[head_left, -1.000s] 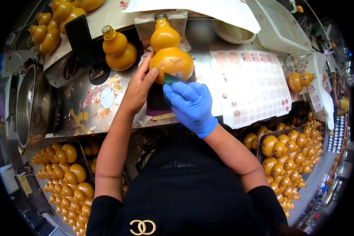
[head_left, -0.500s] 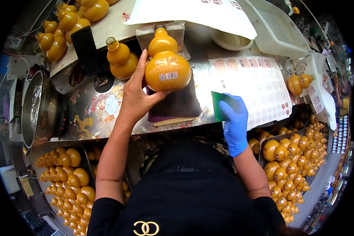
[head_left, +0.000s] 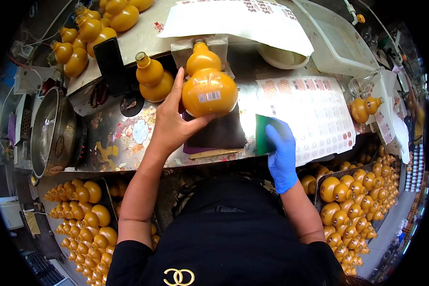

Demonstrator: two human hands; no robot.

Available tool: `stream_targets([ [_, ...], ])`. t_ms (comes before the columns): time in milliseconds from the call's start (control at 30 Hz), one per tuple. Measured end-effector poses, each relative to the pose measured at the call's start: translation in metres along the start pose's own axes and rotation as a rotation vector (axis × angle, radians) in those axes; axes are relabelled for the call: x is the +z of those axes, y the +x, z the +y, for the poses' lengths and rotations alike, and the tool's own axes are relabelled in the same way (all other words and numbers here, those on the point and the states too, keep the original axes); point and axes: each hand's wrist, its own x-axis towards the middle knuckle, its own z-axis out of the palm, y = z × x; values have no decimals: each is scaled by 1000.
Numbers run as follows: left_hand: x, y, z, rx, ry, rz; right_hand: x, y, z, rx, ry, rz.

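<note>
My bare left hand (head_left: 172, 125) grips a gourd-shaped, mustard-yellow bottle (head_left: 209, 78) from its left side, fingers along the flank and thumb under the base. The bottle lies tilted back, its neck toward a grey padded block (head_left: 178, 47). A small barcode sticker and a faint clear label show on its lower bulb. Beneath it is a dark cloth pad (head_left: 224, 131) on the metal worktop. In a blue glove, my right hand (head_left: 282, 155) pinches a flat green card (head_left: 261, 134), slightly blurred, near the front edge, right of the bottle.
A sheet of printed stickers (head_left: 314, 114) covers the right worktop. Another yellow bottle (head_left: 152, 78) stands beside a black phone-like slab (head_left: 110, 66). A metal pan (head_left: 52, 133) sits far left, a white plastic tub (head_left: 341, 40) back right. Crates of yellow bottles (head_left: 88, 219) flank me below.
My right hand with the green card has shifted a little left and nearer to me. The left hand still holds the bottle in place; the whole view has shifted slightly.
</note>
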Motion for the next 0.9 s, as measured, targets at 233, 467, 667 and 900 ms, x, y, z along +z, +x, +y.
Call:
stream_targets([
  [233,23,-13,-32,-8,-119,6,34,5,-4,-334,-431,-130],
  [467,18,-5,-19,-265,-725,-2,59,22,-13,-266,-213,-305],
  [667,29,1,-21,-257,-457,31,62,55,-24,54,-681,-300],
  [900,28,4,-20,-308,-559,39,75,58,-19,136,-563,-450],
])
